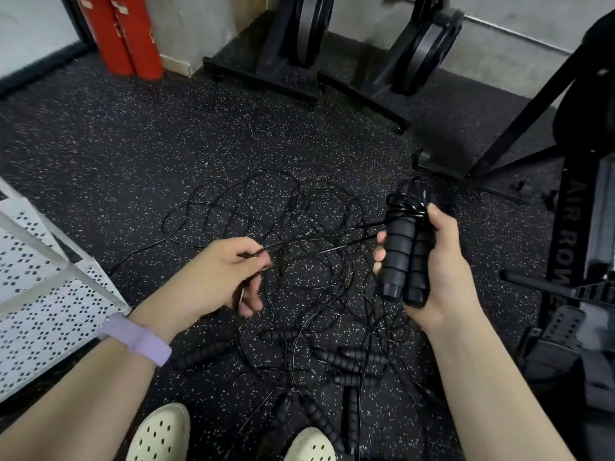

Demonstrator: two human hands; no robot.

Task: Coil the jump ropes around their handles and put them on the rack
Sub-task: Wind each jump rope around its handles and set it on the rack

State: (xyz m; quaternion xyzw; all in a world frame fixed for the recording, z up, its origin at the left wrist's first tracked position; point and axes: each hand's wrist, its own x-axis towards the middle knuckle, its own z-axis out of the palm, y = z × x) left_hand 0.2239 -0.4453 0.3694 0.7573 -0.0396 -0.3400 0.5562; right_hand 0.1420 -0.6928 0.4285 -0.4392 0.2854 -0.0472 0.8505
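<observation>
R hand (436, 261) grips a pair of black ribbed handles (404, 261) held side by side and upright, w/ several turns of black cord (407, 207) wound round their upper ends; one strand runs taut from the coil across to the L hand (219, 274), which pinches it between thumb and fingers. Remaining jump ropes (299, 247) lie tangled on the speckled rubber floor (133, 144) between and below both hands, loose handles (346, 359) scattered near the cream clogs (163, 434). White perforated rack (40, 281) at L edge, rower (579, 244) at R.
</observation>
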